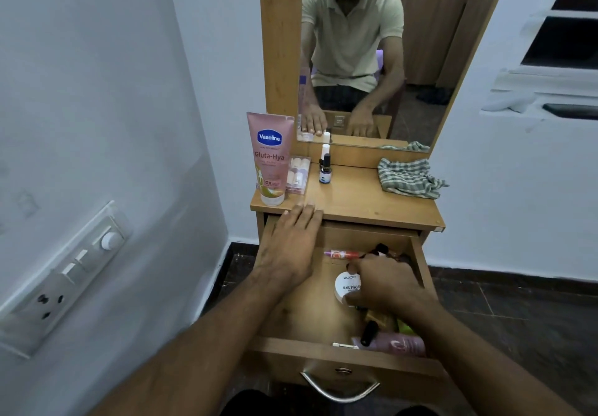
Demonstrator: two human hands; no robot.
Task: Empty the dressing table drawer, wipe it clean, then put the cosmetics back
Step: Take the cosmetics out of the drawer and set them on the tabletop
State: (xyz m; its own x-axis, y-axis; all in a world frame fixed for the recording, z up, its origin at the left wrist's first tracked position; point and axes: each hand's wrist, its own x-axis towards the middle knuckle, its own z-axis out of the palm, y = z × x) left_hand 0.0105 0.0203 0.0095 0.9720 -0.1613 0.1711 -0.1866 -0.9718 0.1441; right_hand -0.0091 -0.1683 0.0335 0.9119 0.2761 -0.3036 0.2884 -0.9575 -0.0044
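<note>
The left hand (pixel 296 241) lies flat with straight fingers, its fingertips resting on the front edge of the tabletop (pixel 356 202) while the palm hangs over the back left corner of the open drawer (pixel 339 351). The right hand (pixel 385 283) is down inside the drawer, fingers curled round a white round jar (pixel 345 286), thumb at its near side and fingertips at its far edge; the lid reads "ZUDIO" and "NAIL POLISH", with a smaller line beneath that is too fine to read. The drawer is pulled well out below the tabletop, with a metal handle (pixel 339 385) on its front. Cosmetics lie along its right side: a pink and orange tube (pixel 343 254) at the back, a dark bottle (pixel 382 249) beside it, a black tube (pixel 369 333) and a pink bottle (pixel 401 344) near the front; the print on them cannot be made out. On the tabletop, at the left, a pink tube (pixel 270 160) stands on its cap, marked "Vaseline", "Gluta-Hya" and "10X". Just right of it is a clear box (pixel 298 174) of small pale items, then a small dropper bottle (pixel 325 169) with a blue label. A checked cloth (pixel 409 177) lies crumpled at the right, below the mirror (pixel 420 59).
</note>
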